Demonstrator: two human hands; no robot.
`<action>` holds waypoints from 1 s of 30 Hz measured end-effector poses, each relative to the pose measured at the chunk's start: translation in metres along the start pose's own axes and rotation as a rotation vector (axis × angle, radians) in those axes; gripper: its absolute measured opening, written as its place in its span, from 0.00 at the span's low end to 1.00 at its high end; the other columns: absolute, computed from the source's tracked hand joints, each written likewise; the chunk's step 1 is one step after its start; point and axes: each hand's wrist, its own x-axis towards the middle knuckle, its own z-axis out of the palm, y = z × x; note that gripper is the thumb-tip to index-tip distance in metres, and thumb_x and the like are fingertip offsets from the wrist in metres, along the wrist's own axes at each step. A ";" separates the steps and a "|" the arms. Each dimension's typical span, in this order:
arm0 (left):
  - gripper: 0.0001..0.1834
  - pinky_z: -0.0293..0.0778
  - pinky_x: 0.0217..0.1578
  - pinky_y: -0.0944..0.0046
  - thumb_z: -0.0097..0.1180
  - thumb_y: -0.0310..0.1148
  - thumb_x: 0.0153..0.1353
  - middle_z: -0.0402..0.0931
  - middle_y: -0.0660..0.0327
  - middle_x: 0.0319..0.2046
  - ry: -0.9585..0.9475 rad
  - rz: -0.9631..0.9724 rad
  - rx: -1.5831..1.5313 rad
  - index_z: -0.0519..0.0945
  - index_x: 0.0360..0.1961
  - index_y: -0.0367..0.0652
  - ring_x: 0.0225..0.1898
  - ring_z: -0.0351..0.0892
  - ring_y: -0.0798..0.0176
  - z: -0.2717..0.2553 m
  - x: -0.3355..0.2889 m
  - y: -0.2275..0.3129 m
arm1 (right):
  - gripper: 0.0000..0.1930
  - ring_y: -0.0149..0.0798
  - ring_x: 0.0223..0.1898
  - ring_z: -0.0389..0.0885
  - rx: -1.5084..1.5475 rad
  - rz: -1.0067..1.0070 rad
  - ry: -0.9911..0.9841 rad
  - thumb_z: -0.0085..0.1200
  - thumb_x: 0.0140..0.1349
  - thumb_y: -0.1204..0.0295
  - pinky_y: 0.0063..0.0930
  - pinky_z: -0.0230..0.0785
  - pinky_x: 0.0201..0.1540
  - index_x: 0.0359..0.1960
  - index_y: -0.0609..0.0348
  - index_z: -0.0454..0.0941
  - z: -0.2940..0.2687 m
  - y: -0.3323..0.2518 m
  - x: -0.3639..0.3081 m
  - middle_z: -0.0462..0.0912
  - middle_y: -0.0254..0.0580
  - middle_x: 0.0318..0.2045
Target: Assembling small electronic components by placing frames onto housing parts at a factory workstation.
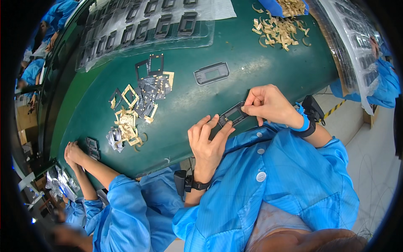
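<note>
My left hand [208,140] grips one end of a small black rectangular frame part [231,116] with a grey window, held just above the green table's [189,101] near edge. My right hand [268,103] pinches the other end of the same part, its fingertips pressing on the top corner. A second, similar black frame part [212,73] lies flat on the table beyond my hands. Both wrists wear black straps, and the right one also has a blue band.
A heap of black and tan frame cutouts [140,96] lies left of centre. Clear trays of black parts [142,25] sit at the far left, more trays [352,46] at the right. Tan scraps [279,29] lie far off. A co-worker's hands [73,153] rest at the left.
</note>
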 end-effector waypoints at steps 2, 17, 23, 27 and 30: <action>0.17 0.68 0.47 0.56 0.75 0.36 0.46 0.82 0.63 0.45 0.002 -0.010 -0.002 0.90 0.40 0.59 0.49 0.77 0.56 0.000 0.000 0.001 | 0.09 0.26 0.14 0.80 0.005 0.007 -0.021 0.65 0.59 0.71 0.19 0.60 0.13 0.28 0.65 0.80 -0.002 -0.001 -0.001 0.79 0.35 0.14; 0.16 0.68 0.47 0.57 0.75 0.37 0.47 0.82 0.64 0.46 0.011 -0.009 0.026 0.90 0.40 0.59 0.49 0.77 0.56 0.000 0.000 0.000 | 0.26 0.38 0.37 0.73 -0.780 -0.947 0.194 0.69 0.50 0.63 0.30 0.70 0.38 0.53 0.51 0.83 -0.012 0.021 -0.002 0.77 0.32 0.38; 0.21 0.66 0.50 0.55 0.69 0.39 0.53 0.77 0.63 0.47 -0.081 -0.015 0.183 0.86 0.51 0.64 0.52 0.75 0.55 0.001 0.001 0.010 | 0.28 0.37 0.37 0.74 -0.902 -1.024 0.163 0.68 0.49 0.61 0.31 0.69 0.38 0.55 0.50 0.83 -0.010 0.026 0.004 0.76 0.33 0.37; 0.24 0.65 0.52 0.53 0.67 0.41 0.56 0.75 0.62 0.49 -0.196 -0.001 0.332 0.83 0.56 0.67 0.53 0.73 0.54 -0.007 0.009 0.024 | 0.29 0.37 0.37 0.75 -0.955 -1.063 0.145 0.69 0.47 0.60 0.31 0.70 0.38 0.55 0.50 0.83 -0.012 0.025 0.006 0.77 0.34 0.37; 0.23 0.64 0.53 0.52 0.66 0.42 0.57 0.73 0.62 0.51 -0.207 -0.069 0.238 0.82 0.57 0.66 0.54 0.72 0.54 -0.007 0.015 0.031 | 0.27 0.34 0.39 0.75 -0.945 -1.085 0.133 0.70 0.49 0.61 0.29 0.68 0.37 0.53 0.53 0.82 -0.014 0.024 0.007 0.77 0.32 0.36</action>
